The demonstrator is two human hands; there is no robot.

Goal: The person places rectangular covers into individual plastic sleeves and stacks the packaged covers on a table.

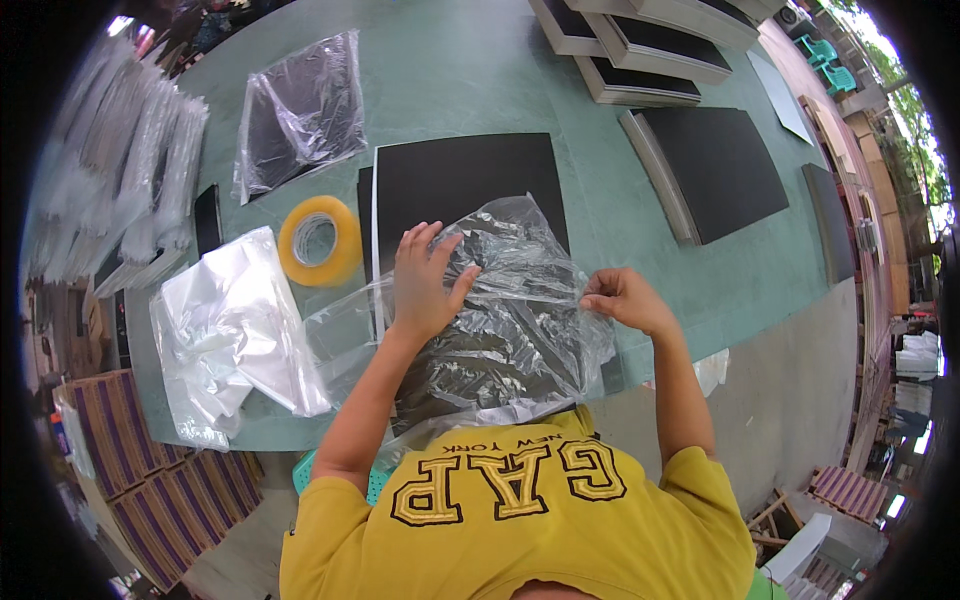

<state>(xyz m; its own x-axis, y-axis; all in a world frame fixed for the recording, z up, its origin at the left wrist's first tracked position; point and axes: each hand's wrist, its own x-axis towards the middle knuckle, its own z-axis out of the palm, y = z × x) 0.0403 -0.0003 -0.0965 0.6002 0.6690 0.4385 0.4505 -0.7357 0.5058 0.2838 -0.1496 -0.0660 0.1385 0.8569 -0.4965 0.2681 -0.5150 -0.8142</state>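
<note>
Crinkled clear plastic, apparently a bag (pixel 520 320), lies in front of me over dark sheet material. Beyond it, partly covered, a flat black sheet (pixel 465 185) rests on the green table (pixel 450 70). My left hand (pixel 430 280) is spread with fingers apart, pressing on the plastic near its left side. At the right edge of the plastic, my right hand (pixel 628 302) pinches a bit of it between thumb and fingers. A roll of yellowish packing tape (pixel 349 245) lies just left of the black sheet.
Clear bags (pixel 225 325) lie at the left, below a dark narrow object (pixel 208 220). Bundled plastic sleeves (pixel 135 150) line the far left. A plastic-covered black sheet (pixel 305 115) sits farther back. Black-topped stacks (pixel 715 175) stand right and far right. Cartons (pixel 120 430) are beside the table.
</note>
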